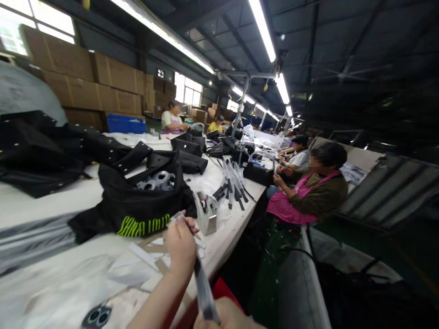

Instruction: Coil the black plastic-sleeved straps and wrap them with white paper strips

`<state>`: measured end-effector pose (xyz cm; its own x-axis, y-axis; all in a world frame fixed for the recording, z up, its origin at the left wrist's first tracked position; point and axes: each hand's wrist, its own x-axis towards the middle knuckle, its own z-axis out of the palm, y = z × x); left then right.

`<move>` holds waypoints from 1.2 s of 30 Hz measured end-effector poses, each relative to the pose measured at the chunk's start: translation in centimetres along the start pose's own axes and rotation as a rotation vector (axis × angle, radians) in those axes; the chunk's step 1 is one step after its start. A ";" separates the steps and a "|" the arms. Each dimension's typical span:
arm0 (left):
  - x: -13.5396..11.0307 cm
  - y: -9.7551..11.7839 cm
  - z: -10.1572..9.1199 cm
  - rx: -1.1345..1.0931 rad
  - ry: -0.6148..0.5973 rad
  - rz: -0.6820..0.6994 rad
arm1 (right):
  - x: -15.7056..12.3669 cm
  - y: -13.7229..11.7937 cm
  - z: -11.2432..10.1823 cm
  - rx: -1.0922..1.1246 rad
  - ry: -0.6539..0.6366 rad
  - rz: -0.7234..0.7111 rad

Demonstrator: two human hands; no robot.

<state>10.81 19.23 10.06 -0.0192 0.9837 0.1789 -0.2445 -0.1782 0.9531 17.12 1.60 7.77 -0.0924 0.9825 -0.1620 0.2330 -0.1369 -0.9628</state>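
Note:
A black strap [203,282], seemingly wrapped in clear plastic, runs down between my two hands. My left hand [180,240] is closed on its far end, just over the table's edge. At the bottom of the view my right hand [224,314], partly cut off by the frame, is closed around the near end. Just beyond my left hand lies a black fabric bag [113,203] with green lettering, its mouth showing rolls of clear tape [159,180]. A tape dispenser [207,214] stands right of the bag.
Pale and brown strips [144,256] and a phone [98,316] lie on the white table [236,233]. Beyond are several wrapped straps [233,180] and black bags [188,148]. A co-worker in a pink apron [291,201] sits at right, near a large bin [308,269].

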 end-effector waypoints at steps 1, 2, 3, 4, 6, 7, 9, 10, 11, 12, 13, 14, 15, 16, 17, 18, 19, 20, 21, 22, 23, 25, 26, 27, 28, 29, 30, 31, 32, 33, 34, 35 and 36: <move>0.1 -0.2 -0.1 0.125 -0.029 0.081 | -0.6 -0.5 -0.5 0.051 -0.009 -0.034; 0.0 -0.5 -0.3 0.261 -0.096 0.148 | -1.2 -1.1 -1.3 0.103 -0.004 -0.069; -0.5 -0.7 -0.5 0.391 -0.197 0.206 | -1.5 -1.6 -2.5 0.155 0.026 -0.102; -1.2 -0.9 -0.8 0.502 -0.326 0.256 | -1.6 -2.1 -3.7 0.206 0.079 -0.130; -3.1 -1.1 -1.3 0.650 -0.631 0.363 | -1.3 -2.7 -6.4 0.289 0.226 -0.172; -4.1 -1.1 -1.6 0.680 -0.784 0.415 | -0.9 -2.8 -7.7 0.320 0.303 -0.178; -5.9 -1.0 -2.0 0.678 -1.006 0.464 | 0.0 -2.2 -10.0 0.335 0.362 -0.127; -6.5 -0.9 -2.2 0.665 -1.065 0.445 | 0.5 -1.7 -11.0 0.318 0.343 -0.073; -6.9 -0.9 -2.4 0.644 -1.097 0.394 | 0.8 -1.1 -11.8 0.287 0.306 -0.011; -7.2 -0.8 -2.6 0.607 -1.111 0.313 | 1.0 -0.5 -12.4 0.241 0.275 0.042; -7.2 -0.8 -2.8 0.543 -1.119 0.199 | 1.1 0.1 -12.8 0.174 0.264 0.067; -7.2 -0.7 -2.9 0.446 -1.131 0.054 | 1.2 0.5 -12.9 0.090 0.275 0.054; -7.1 -0.5 -3.0 0.317 -1.146 -0.115 | 1.1 0.9 -12.8 0.000 0.300 0.007; -6.9 -0.2 -3.1 0.164 -1.155 -0.294 | 1.1 1.2 -12.4 -0.082 0.320 -0.058; -6.7 0.2 -3.0 0.003 -1.152 -0.463 | 1.1 1.4 -11.7 -0.147 0.323 -0.121; -6.5 0.8 -2.9 -0.149 -1.139 -0.602 | 1.1 1.6 -10.7 -0.186 0.312 -0.159; -6.2 1.5 -2.7 -0.279 -1.111 -0.696 | 1.3 1.8 -9.3 -0.195 0.299 -0.163; -5.9 2.1 -2.5 -0.379 -1.068 -0.744 | 1.5 2.0 -7.7 -0.188 0.289 -0.131; -5.5 2.6 -2.2 -0.447 -1.004 -0.749 | 1.7 2.3 -6.0 -0.175 0.283 -0.075; -5.0 3.0 -1.9 -0.479 -0.917 -0.709 | 1.8 2.4 -4.3 -0.158 0.270 -0.012; -4.4 3.0 -1.7 -0.466 -0.802 -0.623 | 1.9 2.5 -2.7 -0.131 0.226 0.044; -3.3 2.3 -1.6 -0.290 -0.546 -0.327 | 1.3 2.4 -0.4 -0.039 0.032 0.108; -2.9 1.6 -1.9 -0.138 -0.445 -0.147 | 0.7 2.1 0.1 0.029 -0.068 0.108; -2.7 0.8 -2.3 0.031 -0.385 0.027 | 0.1 1.8 0.0 0.109 -0.135 0.093; -2.7 0.1 -2.8 0.198 -0.386 0.182 | -0.6 1.5 -0.6 0.187 -0.143 0.064; -2.9 -0.6 -3.4 0.337 -0.448 0.302 | -1.2 1.2 -1.6 0.255 -0.099 0.031; -3.3 -1.0 -4.0 0.442 -0.558 0.392 | -1.6 0.9 -3.0 0.297 -0.026 0.001; -3.9 -1.3 -4.5 0.516 -0.700 0.455 | -1.8 0.7 -4.6 0.305 0.049 -0.017; -4.6 -1.3 -4.8 0.567 -0.832 0.484 | -1.8 0.6 -6.3 0.269 0.100 -0.007; -5.4 -1.1 -5.0 0.593 -0.936 0.469 | -1.5 0.5 -8.0 0.191 0.148 0.020; -6.1 -0.8 -5.1 0.592 -1.006 0.403 | -1.2 0.4 -9.5 0.077 0.202 0.051; -6.7 -0.4 -5.0 0.561 -1.047 0.289 | -0.9 0.3 -10.7 -0.059 0.268 0.073; -7.1 0.0 -4.9 0.497 -1.071 0.136 | -0.6 0.3 -11.6 -0.194 0.342 0.072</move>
<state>6.24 12.36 7.64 0.8624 0.4756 0.1735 0.1041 -0.5019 0.8587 28.45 2.45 10.12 0.2510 0.9612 -0.1146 0.4088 -0.2126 -0.8875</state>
